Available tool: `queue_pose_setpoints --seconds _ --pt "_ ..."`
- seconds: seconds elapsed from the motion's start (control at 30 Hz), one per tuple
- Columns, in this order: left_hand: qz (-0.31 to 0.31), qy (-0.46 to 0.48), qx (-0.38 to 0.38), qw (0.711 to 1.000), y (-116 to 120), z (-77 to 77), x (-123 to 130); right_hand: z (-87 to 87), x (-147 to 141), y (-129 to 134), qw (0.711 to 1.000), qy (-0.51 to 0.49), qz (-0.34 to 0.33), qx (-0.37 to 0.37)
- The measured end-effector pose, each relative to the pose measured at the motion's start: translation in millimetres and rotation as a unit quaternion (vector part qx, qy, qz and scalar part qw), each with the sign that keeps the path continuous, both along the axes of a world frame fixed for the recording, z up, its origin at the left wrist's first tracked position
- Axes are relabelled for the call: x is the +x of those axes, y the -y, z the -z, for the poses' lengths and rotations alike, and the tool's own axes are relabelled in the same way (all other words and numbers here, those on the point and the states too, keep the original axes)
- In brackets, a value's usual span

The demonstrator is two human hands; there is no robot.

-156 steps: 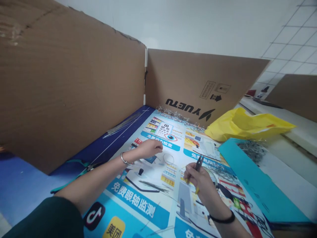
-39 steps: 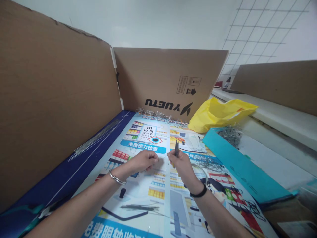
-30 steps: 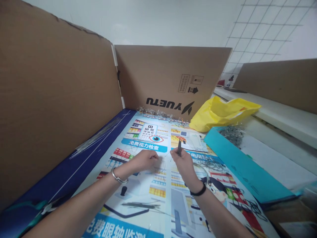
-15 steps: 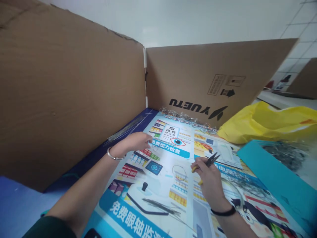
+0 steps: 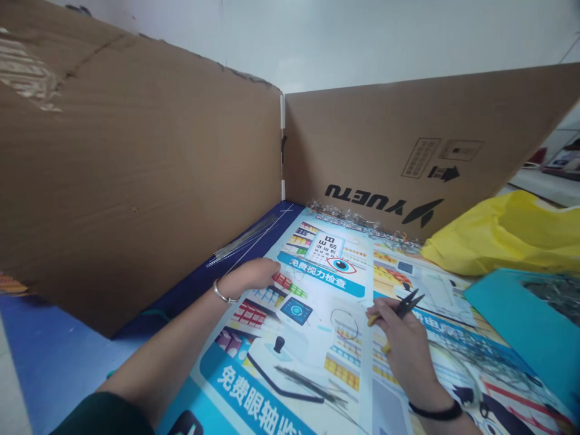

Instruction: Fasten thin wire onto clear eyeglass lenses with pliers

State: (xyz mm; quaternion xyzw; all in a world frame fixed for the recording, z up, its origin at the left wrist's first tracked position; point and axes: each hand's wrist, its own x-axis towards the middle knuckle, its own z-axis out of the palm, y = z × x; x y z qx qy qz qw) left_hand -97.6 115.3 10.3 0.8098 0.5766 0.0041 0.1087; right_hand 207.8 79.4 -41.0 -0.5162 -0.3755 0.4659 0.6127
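Head view: found pliers (image 5: 403,309) clasped in the grip of the right hand (image 5: 406,343), with jaws parted and tips aimed away and rightward. Cannot tell the grip of the left hand (image 5: 255,275). Noted thin wire loop (image 5: 357,327) on printed poster (image 5: 317,344), between both hands, nearer the right.

On my feed: pliers (image 5: 406,306) dark, grips (image 5: 373,319) yellow; bag (image 5: 507,235) yellow; box (image 5: 512,320) turquoise; cardboard (image 5: 181,169) brown, lettering (image 5: 366,200) black.
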Motion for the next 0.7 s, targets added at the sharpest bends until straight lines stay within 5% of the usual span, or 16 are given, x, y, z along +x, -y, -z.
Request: queue_pose_setpoints --seconds 0.23,0.7 --pt "0.047 0.054 0.009 0.997 1 12.0 16 3.9 1 -1 1.0 -0.004 -0.012 0.006" --pt "0.123 0.093 0.005 0.988 5 4.8 29 1.4 1 0 1.0 -0.006 -0.02 0.009"
